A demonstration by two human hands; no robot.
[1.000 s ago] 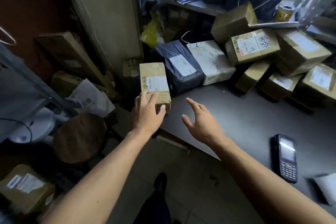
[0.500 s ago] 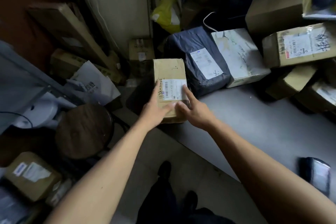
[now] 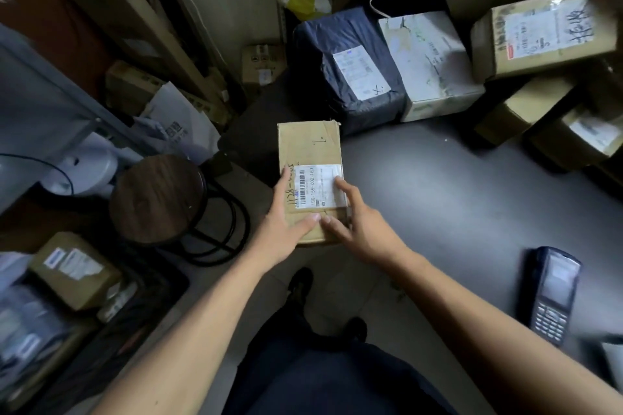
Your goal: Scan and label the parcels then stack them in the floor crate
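A long brown cardboard parcel (image 3: 310, 152) with a white barcode label lies at the near left corner of the grey table (image 3: 438, 199). My left hand (image 3: 286, 226) grips its near left side, thumb on top. My right hand (image 3: 357, 222) holds the near right side, fingers on the label's edge. A black handheld scanner (image 3: 551, 296) lies on the table to the right. The dark floor crate (image 3: 148, 307) sits at lower left with a labelled brown box (image 3: 72, 268) in it.
More parcels crowd the table's far side: a dark blue bag parcel (image 3: 347, 67), a white box (image 3: 428, 61) and several brown boxes (image 3: 539, 34). A round wooden stool (image 3: 156, 199) stands left of the table. Long cartons (image 3: 135, 30) lean against the wall.
Both hands have drawn the brown parcel toward me to the table's near corner. My right hand, free a second ago, now holds the parcel.
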